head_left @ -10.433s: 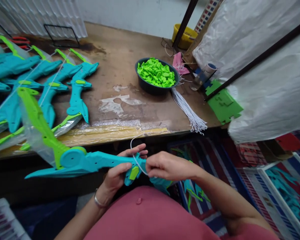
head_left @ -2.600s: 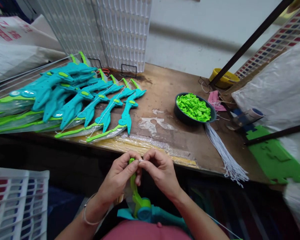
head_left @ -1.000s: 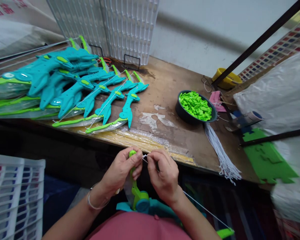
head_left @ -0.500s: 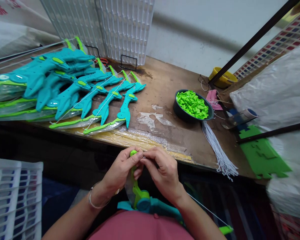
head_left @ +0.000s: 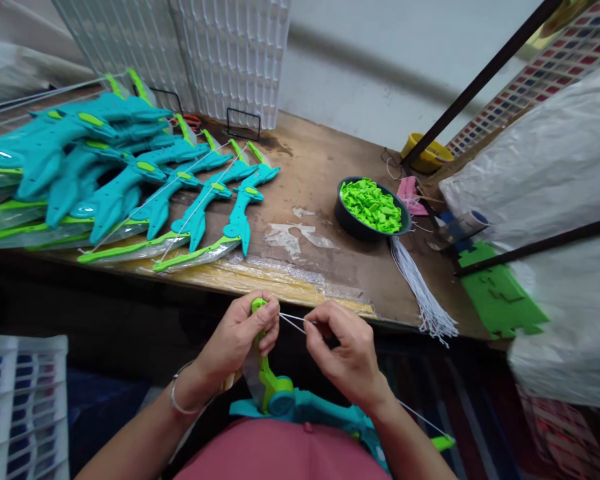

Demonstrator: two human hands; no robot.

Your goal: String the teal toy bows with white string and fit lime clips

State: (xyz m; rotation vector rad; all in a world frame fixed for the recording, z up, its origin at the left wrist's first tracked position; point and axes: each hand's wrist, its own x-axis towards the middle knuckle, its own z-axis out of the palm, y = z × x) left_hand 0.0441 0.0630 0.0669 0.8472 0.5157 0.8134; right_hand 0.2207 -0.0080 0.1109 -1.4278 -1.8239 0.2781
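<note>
A teal and green toy bow point(head_left: 285, 401) rests in my lap, its green limb tip pointing up. My left hand point(head_left: 239, 335) is closed around that green tip. My right hand point(head_left: 347, 355) pinches a thin white string point(head_left: 293, 321) that runs taut from the tip to my fingers. More of the string trails down to the right past my wrist. A plastic sleeve hangs around the green limb under my left hand.
Several finished teal bows point(head_left: 130, 183) lie in a row on the worn wooden table point(head_left: 320, 167). A dark bowl of green plastic pieces point(head_left: 371, 207) sits mid-table beside a bundle of white strings point(head_left: 420, 293). A white crate point(head_left: 15, 407) stands low at left.
My right hand has pulled away from the left to the right, drawing the string out taut from the bow tip. The view has shifted slightly left.
</note>
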